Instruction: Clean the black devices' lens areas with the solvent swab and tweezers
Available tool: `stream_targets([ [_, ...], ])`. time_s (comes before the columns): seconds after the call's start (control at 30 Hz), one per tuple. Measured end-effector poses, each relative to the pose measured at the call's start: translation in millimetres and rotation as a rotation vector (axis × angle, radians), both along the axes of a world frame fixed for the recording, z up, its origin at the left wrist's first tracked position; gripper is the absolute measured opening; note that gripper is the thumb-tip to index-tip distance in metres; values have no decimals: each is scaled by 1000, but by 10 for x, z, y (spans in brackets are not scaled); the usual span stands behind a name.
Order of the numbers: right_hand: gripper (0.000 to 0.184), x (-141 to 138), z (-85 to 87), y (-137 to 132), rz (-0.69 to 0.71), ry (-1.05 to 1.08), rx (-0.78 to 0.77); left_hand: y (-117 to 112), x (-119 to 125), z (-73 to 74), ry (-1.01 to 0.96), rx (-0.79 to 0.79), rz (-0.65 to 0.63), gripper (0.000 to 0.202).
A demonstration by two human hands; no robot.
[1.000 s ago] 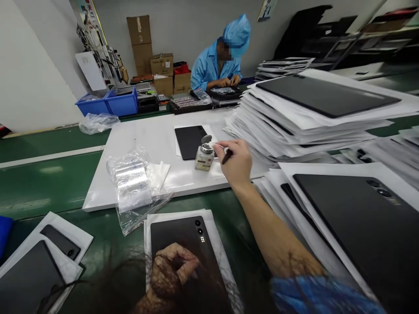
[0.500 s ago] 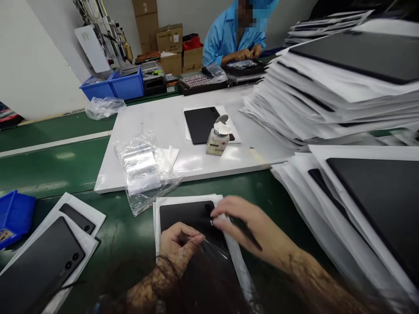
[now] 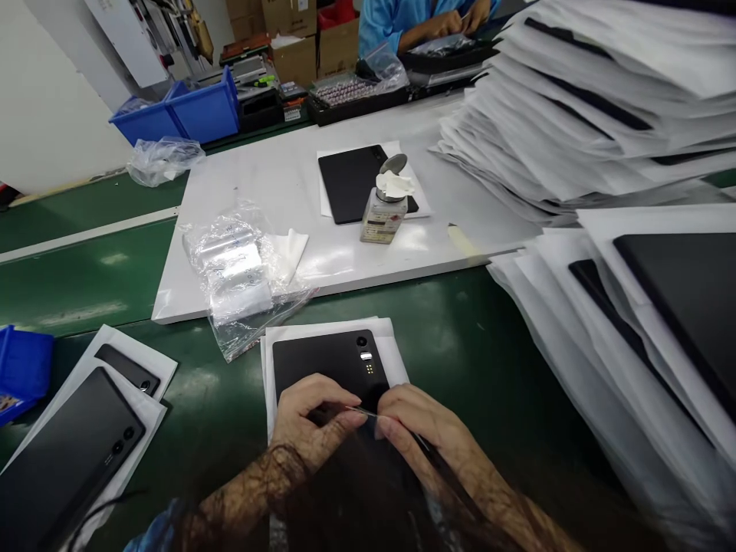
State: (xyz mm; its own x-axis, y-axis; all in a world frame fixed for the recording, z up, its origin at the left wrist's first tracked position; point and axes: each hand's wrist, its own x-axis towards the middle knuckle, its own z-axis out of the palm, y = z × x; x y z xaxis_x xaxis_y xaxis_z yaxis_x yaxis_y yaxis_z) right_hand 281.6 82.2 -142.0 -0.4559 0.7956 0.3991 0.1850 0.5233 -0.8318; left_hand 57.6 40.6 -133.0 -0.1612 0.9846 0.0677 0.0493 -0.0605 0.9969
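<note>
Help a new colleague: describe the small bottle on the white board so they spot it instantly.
On the green workbench, find the white board. A black panel lies on a white sheet there, and the bottle stands upright at its near right corner. It alone has a round metal lid tilted up and a white wipe at its top.

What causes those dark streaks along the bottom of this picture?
In the head view, blurred dark strands sit close to the lens across the left forearm; glare shines off the white board; the paper stack at right bends and smears toward the frame edge.
</note>
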Motion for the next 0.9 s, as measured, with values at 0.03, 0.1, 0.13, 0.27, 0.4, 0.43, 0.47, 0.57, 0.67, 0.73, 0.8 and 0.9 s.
stream_targets([
  [0.03,29,9,-53,-15,-12,16,6,9,4,13,18,4,2,12],
  [0.1,26,55,-101,-13,-17,12,9,16,14,35,48,3,5,15],
  [0.13,27,89,-89,4,-24,7,10,15,18,44,59,3,5,16],
  [0.27,46,231,116,95,-116,67,-67,7,24,61,86,21,5,13],
  [0.4,21,293,274,68,-60,96,-198,3,22,54,106,57,20,10],
  [0.43,19,297,282,39,-47,97,-217,2,22,53,113,66,22,10],
  [0.47,18,297,280,6,-48,102,-235,-1,22,54,122,76,22,10],
  [0.57,19,281,250,-87,-106,98,-270,-10,24,60,160,97,16,12],
  [0.67,21,254,235,-130,-123,87,-246,-15,22,64,200,123,8,13],
  [0.73,23,241,237,-124,-123,86,-230,-13,15,60,221,148,1,14],
  [0.8,25,234,244,-100,-95,100,-208,-9,5,53,238,177,-1,16],
  [0.9,28,233,258,-62,-38,123,-176,-5,-3,45,262,207,-4,18],
])
